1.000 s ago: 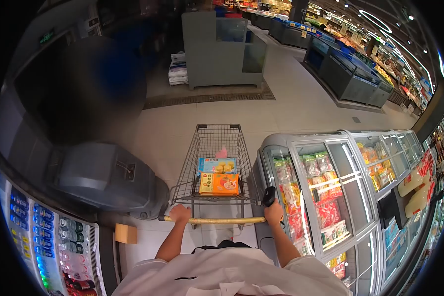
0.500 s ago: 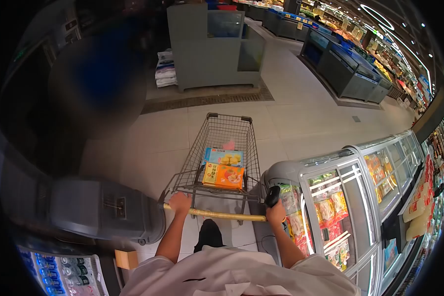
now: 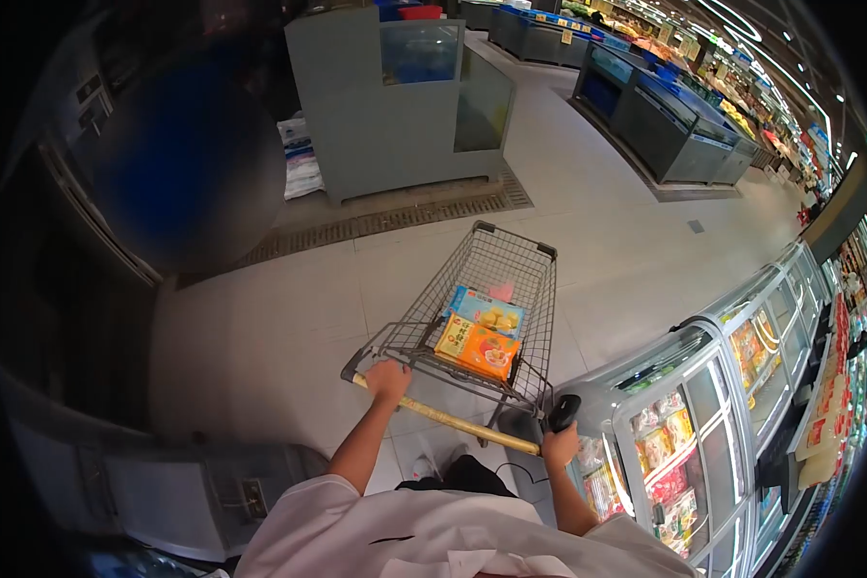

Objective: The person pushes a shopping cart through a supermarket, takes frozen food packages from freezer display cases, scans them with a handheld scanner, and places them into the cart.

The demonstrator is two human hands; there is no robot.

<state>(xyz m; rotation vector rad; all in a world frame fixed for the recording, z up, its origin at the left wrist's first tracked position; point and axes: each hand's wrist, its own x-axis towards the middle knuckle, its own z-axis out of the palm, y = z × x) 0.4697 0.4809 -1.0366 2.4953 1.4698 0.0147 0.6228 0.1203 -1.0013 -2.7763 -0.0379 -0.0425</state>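
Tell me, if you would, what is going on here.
A person stands at a wire shopping cart, the left hand closed around its yellow handle. The right hand is at the handle's other end, against a black object; which of them it grips is hard to tell. In the cart lie a blue package and, nearer the person, an orange-and-yellow package. A glass-topped freezer stands to the right.

I count my two hands (image 3: pixel 387 382) (image 3: pixel 561 445), one cart (image 3: pixel 467 421), two packets (image 3: pixel 488 310) (image 3: pixel 479 349) and one black object (image 3: pixel 565 412) near right.
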